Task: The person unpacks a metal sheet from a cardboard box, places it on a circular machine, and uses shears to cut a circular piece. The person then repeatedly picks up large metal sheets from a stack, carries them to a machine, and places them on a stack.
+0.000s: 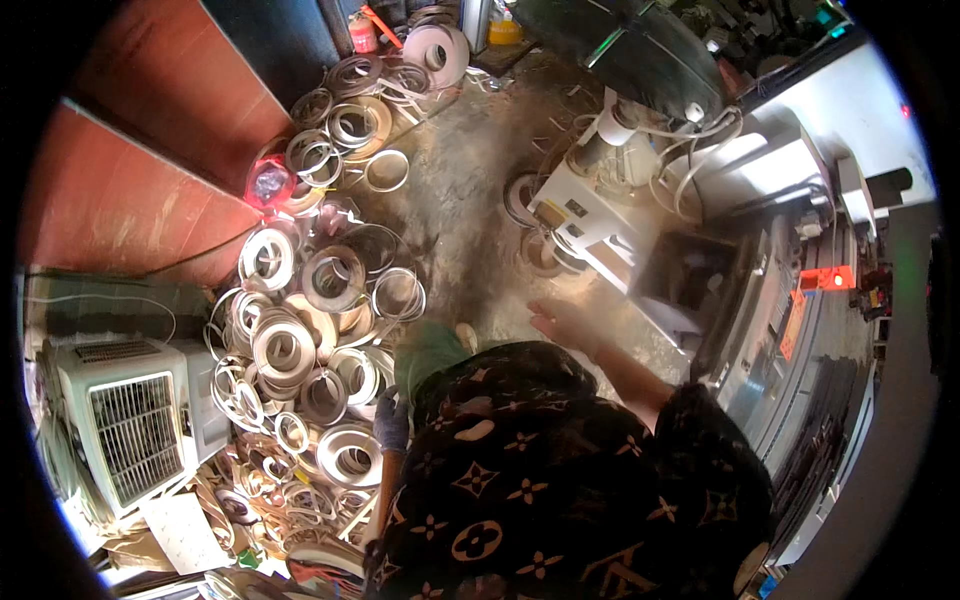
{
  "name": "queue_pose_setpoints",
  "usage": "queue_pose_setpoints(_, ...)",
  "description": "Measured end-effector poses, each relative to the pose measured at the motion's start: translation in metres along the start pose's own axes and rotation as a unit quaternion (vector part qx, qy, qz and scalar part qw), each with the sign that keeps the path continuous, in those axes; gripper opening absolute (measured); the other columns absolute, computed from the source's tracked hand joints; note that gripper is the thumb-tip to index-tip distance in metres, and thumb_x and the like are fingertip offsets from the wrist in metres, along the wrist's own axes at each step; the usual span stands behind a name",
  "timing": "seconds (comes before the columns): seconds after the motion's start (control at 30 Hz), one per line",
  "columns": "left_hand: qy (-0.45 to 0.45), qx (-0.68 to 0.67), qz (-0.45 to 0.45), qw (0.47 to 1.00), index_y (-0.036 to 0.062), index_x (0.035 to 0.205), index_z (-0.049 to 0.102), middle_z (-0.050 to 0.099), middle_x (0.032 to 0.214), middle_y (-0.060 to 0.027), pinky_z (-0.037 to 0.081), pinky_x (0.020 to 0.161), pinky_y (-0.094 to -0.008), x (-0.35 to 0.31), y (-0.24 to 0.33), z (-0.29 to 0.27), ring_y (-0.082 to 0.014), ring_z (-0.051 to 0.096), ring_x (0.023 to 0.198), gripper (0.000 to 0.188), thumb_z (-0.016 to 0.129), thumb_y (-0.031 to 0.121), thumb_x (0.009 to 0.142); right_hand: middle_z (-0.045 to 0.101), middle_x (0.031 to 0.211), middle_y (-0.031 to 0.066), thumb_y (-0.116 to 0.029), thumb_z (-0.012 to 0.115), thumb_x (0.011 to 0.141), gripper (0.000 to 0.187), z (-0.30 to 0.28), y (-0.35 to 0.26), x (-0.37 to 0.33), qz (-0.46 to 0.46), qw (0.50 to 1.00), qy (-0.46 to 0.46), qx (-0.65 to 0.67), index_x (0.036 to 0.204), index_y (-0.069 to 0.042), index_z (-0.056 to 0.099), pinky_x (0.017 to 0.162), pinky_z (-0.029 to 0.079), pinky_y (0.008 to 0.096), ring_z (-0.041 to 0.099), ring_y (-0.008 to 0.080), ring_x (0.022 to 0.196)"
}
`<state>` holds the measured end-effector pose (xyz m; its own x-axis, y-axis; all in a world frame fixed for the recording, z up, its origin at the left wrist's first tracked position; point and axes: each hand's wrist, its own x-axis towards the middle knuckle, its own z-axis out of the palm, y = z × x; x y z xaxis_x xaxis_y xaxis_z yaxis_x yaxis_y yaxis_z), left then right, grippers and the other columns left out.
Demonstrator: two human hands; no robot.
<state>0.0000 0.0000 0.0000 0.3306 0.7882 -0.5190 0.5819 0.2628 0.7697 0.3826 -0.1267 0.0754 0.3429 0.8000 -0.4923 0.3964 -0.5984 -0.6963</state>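
My left hand (391, 420) wears a dark glove and hangs low at my side, beside a pale rolled-up strip (352, 455) and other coils. Its fingers are too dark and small to make out. Stretched forward over the concrete floor is my bare right hand (560, 322), fingers extended and apart, with nothing in it. A white machine cabinet (590, 225) stands just beyond that hand, on the right. More coils of flat strip lie to the left, among them a brown-grey roll (333, 278) and a whitish roll (283, 346).
Heaped coils line the left side up to a large pink-tan roll (452, 50) at the back. Reddish panels (130, 200) lean behind them. A grey air cooler (135, 430) with a grille stands at left. A long machine (770, 370) with metal rails runs along the right.
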Motion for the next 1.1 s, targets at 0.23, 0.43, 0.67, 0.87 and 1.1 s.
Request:
queue_pose_setpoints(0.23, -0.191, 0.263, -0.019, 0.946, 0.0029, 0.096, 0.064, 0.062, 0.103, -0.0215, 0.046, 0.085, -0.0402, 0.180, -0.007, -0.003, -0.0361, 0.058, 0.098, 0.029, 0.049, 0.026, 0.086, 0.061, 0.115, 0.0139, -0.015, 0.061, 0.086, 0.037, -0.033, 0.018, 0.065, 0.040, 0.972, 0.150, 0.177, 0.119, 0.001, 0.055, 0.090, 0.046, 0.0318, 0.057, 0.0205, 0.107)
queue_pose_setpoints(0.43, -0.124, 0.336, 0.171, 0.918, 0.0059, 0.104, 0.062, 0.063, 0.107, -0.0155, 0.047, 0.086, -0.0379, 0.379, -0.062, -0.028, -0.0322, 0.059, 0.099, 0.028, 0.054, 0.027, 0.087, 0.062, 0.104, 0.0069, -0.011, 0.058, 0.089, 0.028, -0.101, -0.035, 0.161, 0.032, 0.933, 0.260, 0.245, 0.115, 0.000, 0.057, 0.090, 0.042, 0.0277, 0.055, 0.0147, 0.100)
queue_pose_setpoints(0.67, -0.154, 0.290, 0.084, 0.941, 0.0089, 0.113, 0.060, 0.060, 0.112, -0.0137, 0.043, 0.093, -0.0361, 0.580, 0.143, -0.017, -0.0301, 0.056, 0.105, 0.030, 0.046, 0.024, 0.091, 0.063, 0.107, 0.0075, -0.020, 0.059, 0.089, 0.032, -0.222, -0.114, 0.345, -0.009, 0.937, 0.254, 0.239, 0.116, -0.003, 0.058, 0.087, 0.045, 0.0309, 0.057, 0.0167, 0.101)
queue_pose_setpoints(0.87, -0.132, 0.184, 0.268, 0.936, 0.0017, 0.113, 0.059, 0.063, 0.109, -0.0128, 0.044, 0.090, -0.0314, 0.704, 0.330, -0.021, -0.0218, 0.058, 0.104, 0.031, 0.056, 0.021, 0.089, 0.062, 0.106, 0.0065, -0.020, 0.058, 0.090, 0.030, -0.326, -0.196, 0.437, -0.017, 0.914, 0.253, 0.316, 0.115, -0.002, 0.057, 0.086, 0.044, 0.0288, 0.056, 0.0155, 0.099)
queue_pose_setpoints(1.1, -0.202, 0.200, 0.406, 0.868, -0.0006, 0.114, 0.056, 0.060, 0.112, -0.0114, 0.042, 0.095, -0.0339, 0.873, 0.500, 0.057, -0.0225, 0.056, 0.104, 0.034, 0.055, 0.023, 0.090, 0.062, 0.109, 0.0070, -0.015, 0.056, 0.090, 0.029, -0.437, -0.236, 0.523, -0.089, 0.868, 0.317, 0.370, 0.116, -0.001, 0.057, 0.088, 0.044, 0.0283, 0.056, 0.0155, 0.102)
